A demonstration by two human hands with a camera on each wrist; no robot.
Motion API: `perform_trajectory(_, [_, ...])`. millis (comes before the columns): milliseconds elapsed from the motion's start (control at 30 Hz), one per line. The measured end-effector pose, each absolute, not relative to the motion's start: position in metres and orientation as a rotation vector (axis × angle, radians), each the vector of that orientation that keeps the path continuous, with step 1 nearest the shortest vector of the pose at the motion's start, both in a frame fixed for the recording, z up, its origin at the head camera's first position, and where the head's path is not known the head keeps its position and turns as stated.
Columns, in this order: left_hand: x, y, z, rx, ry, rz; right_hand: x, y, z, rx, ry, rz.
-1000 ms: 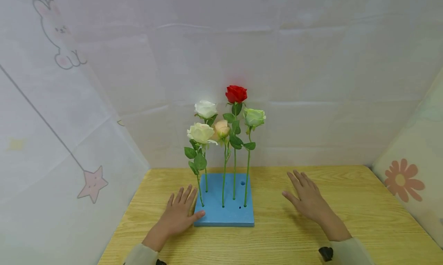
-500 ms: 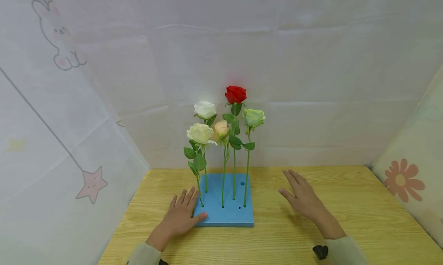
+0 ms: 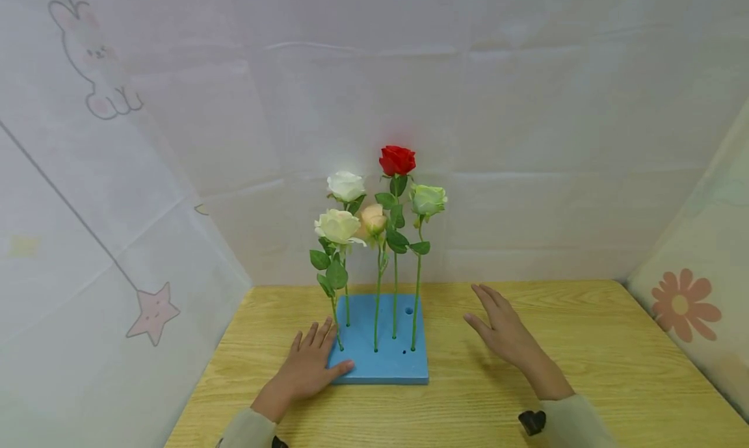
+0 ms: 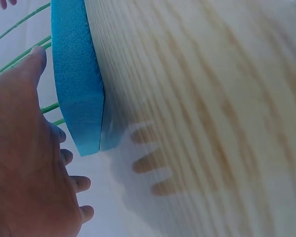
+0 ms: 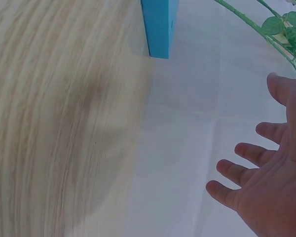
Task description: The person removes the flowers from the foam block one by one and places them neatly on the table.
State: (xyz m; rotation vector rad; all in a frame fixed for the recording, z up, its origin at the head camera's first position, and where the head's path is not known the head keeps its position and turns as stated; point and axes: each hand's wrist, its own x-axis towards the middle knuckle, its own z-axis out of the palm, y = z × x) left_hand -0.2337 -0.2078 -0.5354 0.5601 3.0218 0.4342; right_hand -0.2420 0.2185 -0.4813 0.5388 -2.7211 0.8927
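- Blue base [image 3: 380,372]: one, flat on the wooden surface [image 3: 462,396], centre of the layout; all clock positions read from its middle, 12 o'clock away from the person.
- Left hand [image 3: 307,367]: at 8 o'clock, wide, fingers spread, gripping nothing; thumb overlaps the base's near corner in the head view, contact uncertain. Hazard: a push from this side alone could skid or turn the base, which looks light.
- Cream rose [image 3: 337,226]: stem planted at 9 o'clock, beside the left fingertips. Hazard: a sideways brush could tip the stem or catch its low leaves.
- White rose [image 3: 345,186]: planted at 10 o'clock. Hazard: its bloom stands close behind the cream one; a knock could carry over.
- Peach rose [image 3: 374,219]: planted just toward 6 o'clock of the middle.
- Red rose [image 3: 398,160]: tallest, planted near the middle, toward 2 o'clock. Hazard: likely top-heavy; a jolt to the base could set it swaying.
- Green rose [image 3: 428,199]: planted at 4 o'clock. Hazard: most exposed to any inward sweep from the right.
- Right hand [image 3: 509,334]: at 3 o'clock, fingers extended, holding nothing, well apart from the base. Hazard: one-sided contact could shove everything toward 9 o'clock.
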Motion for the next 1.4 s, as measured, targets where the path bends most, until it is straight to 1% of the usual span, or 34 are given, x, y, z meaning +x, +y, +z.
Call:
perform_trajectory(467, [-0.234, -0.205, -0.536, 0.547, 2.98, 0.441, -0.249, 0.207, -0.478, 0.535, -2.691, 1.064])
perform_trajectory(1000, [-0.233, -0.202, -0.531, 0.553, 2.96, 0.465, -0.254, 0.195, -0.475, 0.498, -2.636, 1.114])
perform_trajectory(1400, [-0.236, -0.202, -0.532, 0.588, 2.954, 0.51, -0.26, 0.185, -0.477, 0.518, -2.558, 1.238])
